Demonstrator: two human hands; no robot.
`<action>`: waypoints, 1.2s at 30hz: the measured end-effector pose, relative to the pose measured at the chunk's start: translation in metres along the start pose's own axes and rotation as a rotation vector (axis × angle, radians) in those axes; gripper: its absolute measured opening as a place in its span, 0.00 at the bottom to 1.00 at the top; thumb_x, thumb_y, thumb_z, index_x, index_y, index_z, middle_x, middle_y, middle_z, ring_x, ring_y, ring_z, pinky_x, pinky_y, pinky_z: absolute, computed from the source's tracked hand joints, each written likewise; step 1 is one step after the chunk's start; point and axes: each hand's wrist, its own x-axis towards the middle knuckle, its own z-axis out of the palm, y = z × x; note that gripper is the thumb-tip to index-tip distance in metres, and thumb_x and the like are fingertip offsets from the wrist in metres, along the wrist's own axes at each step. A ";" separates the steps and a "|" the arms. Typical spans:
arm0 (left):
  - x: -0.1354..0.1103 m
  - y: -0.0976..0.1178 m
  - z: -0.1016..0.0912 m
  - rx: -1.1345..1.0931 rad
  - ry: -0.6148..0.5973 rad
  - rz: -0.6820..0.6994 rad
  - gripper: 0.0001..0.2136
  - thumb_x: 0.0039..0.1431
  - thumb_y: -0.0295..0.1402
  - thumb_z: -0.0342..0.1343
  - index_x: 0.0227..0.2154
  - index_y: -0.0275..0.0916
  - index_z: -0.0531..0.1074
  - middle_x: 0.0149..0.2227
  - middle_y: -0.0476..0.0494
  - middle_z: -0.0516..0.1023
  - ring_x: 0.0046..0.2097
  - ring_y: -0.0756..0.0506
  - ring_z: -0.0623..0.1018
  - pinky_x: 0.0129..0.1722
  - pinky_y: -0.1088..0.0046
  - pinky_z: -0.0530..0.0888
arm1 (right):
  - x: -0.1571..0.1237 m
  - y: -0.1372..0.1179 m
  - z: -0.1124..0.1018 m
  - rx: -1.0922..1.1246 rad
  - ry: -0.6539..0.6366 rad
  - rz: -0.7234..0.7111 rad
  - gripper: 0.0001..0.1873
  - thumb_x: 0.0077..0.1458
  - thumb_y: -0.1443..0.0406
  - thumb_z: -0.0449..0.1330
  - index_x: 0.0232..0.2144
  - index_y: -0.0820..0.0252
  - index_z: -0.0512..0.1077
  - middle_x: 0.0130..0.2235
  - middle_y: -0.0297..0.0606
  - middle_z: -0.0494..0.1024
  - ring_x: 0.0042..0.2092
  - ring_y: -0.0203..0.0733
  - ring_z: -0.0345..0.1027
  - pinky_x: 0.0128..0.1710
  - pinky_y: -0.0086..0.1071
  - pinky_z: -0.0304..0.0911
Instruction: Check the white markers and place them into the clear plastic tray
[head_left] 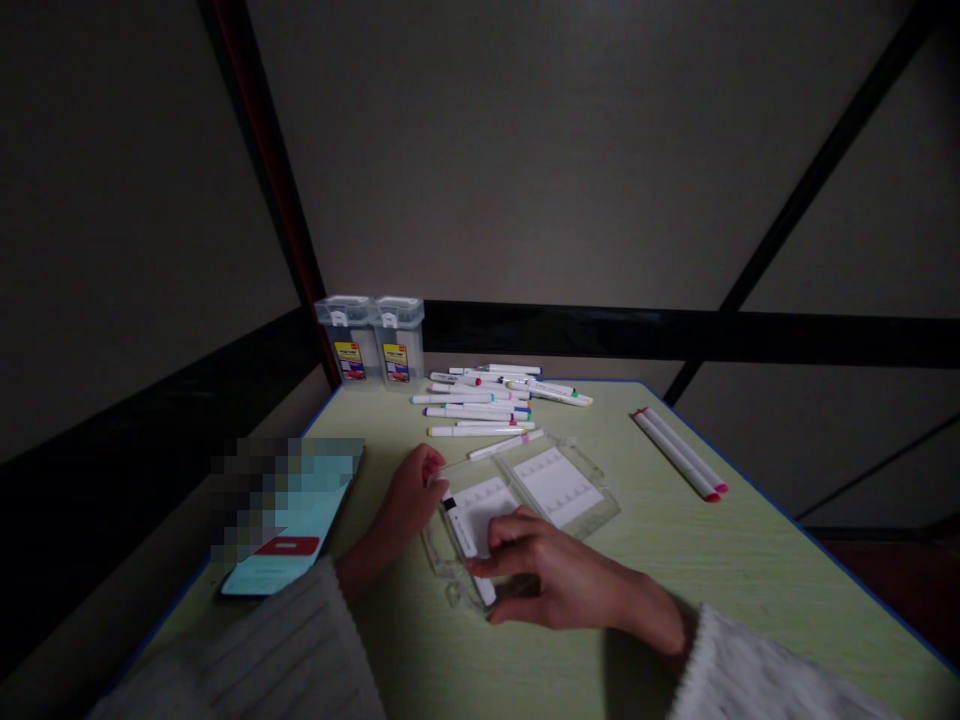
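A clear plastic case lies opened flat on the table, with a white sheet in each half. Along the left side of its left half lies a white marker with a black end. My left hand is at the case's far left corner, its fingers curled and pinching the edge. Over the left half, my right hand grips the marker near its close end, index fingertip on the barrel and thumb by the tip. Another white marker rests by the far edge of the case.
Several white markers with coloured ends lie heaped beyond the case. Two clear lidded boxes stand at the far left corner. A lit tablet or phone is on the left. Markers with red and pink ends lie near the right edge.
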 end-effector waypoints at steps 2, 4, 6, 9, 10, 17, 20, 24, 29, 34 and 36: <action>0.000 -0.002 0.001 -0.008 0.003 0.014 0.09 0.37 0.19 0.50 0.23 0.38 0.63 0.25 0.54 0.66 0.31 0.50 0.68 0.33 0.73 0.68 | 0.000 0.000 0.000 -0.011 -0.016 0.000 0.20 0.50 0.57 0.61 0.43 0.62 0.73 0.33 0.38 0.71 0.36 0.39 0.63 0.39 0.31 0.54; 0.000 -0.003 0.001 -0.017 0.011 0.013 0.10 0.36 0.19 0.50 0.24 0.38 0.63 0.25 0.53 0.66 0.31 0.50 0.68 0.33 0.73 0.67 | 0.000 0.000 0.000 -0.023 -0.033 0.005 0.20 0.51 0.57 0.60 0.44 0.62 0.73 0.33 0.38 0.71 0.37 0.40 0.64 0.40 0.32 0.54; 0.000 -0.004 0.002 -0.023 0.013 0.008 0.10 0.36 0.19 0.50 0.24 0.38 0.63 0.25 0.53 0.65 0.30 0.50 0.68 0.32 0.74 0.67 | -0.001 0.000 0.000 -0.033 -0.043 0.008 0.20 0.52 0.56 0.60 0.44 0.62 0.73 0.33 0.38 0.72 0.37 0.40 0.64 0.41 0.32 0.53; 0.001 -0.005 0.001 -0.029 0.000 0.016 0.10 0.36 0.19 0.51 0.25 0.38 0.64 0.25 0.53 0.66 0.30 0.50 0.68 0.32 0.74 0.67 | -0.001 0.000 0.000 -0.043 -0.045 0.001 0.20 0.53 0.56 0.58 0.44 0.62 0.72 0.34 0.38 0.72 0.39 0.40 0.65 0.42 0.32 0.52; 0.001 -0.005 0.001 -0.030 -0.001 0.020 0.10 0.37 0.19 0.51 0.25 0.38 0.64 0.25 0.53 0.66 0.30 0.50 0.68 0.32 0.74 0.67 | -0.001 0.000 0.001 -0.047 -0.042 -0.002 0.20 0.53 0.56 0.58 0.44 0.62 0.72 0.34 0.38 0.72 0.39 0.40 0.65 0.42 0.32 0.52; 0.001 -0.003 0.003 -0.039 0.021 0.036 0.09 0.38 0.21 0.50 0.25 0.38 0.64 0.26 0.52 0.67 0.31 0.49 0.68 0.33 0.72 0.67 | -0.001 -0.002 0.002 -0.149 -0.015 0.002 0.22 0.56 0.54 0.54 0.47 0.61 0.70 0.34 0.39 0.72 0.39 0.41 0.64 0.41 0.34 0.51; 0.001 -0.001 0.004 -0.049 0.020 0.044 0.08 0.38 0.21 0.50 0.25 0.38 0.63 0.27 0.52 0.68 0.32 0.49 0.69 0.34 0.72 0.68 | -0.001 -0.003 0.003 -0.224 -0.008 -0.024 0.23 0.57 0.53 0.51 0.48 0.61 0.69 0.35 0.39 0.72 0.39 0.41 0.64 0.41 0.35 0.51; 0.003 -0.002 0.007 -0.052 0.019 0.054 0.08 0.39 0.21 0.50 0.25 0.38 0.64 0.27 0.51 0.67 0.31 0.49 0.69 0.34 0.72 0.68 | 0.000 -0.003 0.007 -0.275 0.011 -0.049 0.23 0.58 0.53 0.49 0.48 0.62 0.69 0.34 0.40 0.73 0.39 0.42 0.64 0.43 0.35 0.51; 0.013 -0.011 0.016 0.023 0.044 0.053 0.05 0.43 0.24 0.51 0.26 0.38 0.64 0.25 0.52 0.66 0.30 0.50 0.69 0.30 0.75 0.67 | 0.001 -0.004 0.008 -0.259 0.019 -0.053 0.22 0.58 0.53 0.50 0.48 0.62 0.69 0.34 0.40 0.73 0.38 0.42 0.64 0.43 0.35 0.52; 0.027 -0.012 0.020 0.090 -0.017 0.045 0.04 0.42 0.26 0.53 0.25 0.36 0.67 0.22 0.54 0.65 0.25 0.51 0.67 0.27 0.76 0.65 | 0.002 -0.006 0.007 -0.242 0.017 -0.046 0.22 0.58 0.54 0.51 0.47 0.63 0.69 0.34 0.40 0.72 0.38 0.42 0.64 0.42 0.35 0.53; 0.031 -0.010 0.021 0.119 -0.044 0.064 0.06 0.42 0.28 0.54 0.27 0.36 0.70 0.23 0.53 0.66 0.25 0.51 0.67 0.27 0.76 0.65 | 0.003 -0.007 0.006 -0.239 0.015 -0.037 0.21 0.58 0.55 0.52 0.47 0.63 0.69 0.34 0.41 0.73 0.38 0.42 0.65 0.42 0.35 0.53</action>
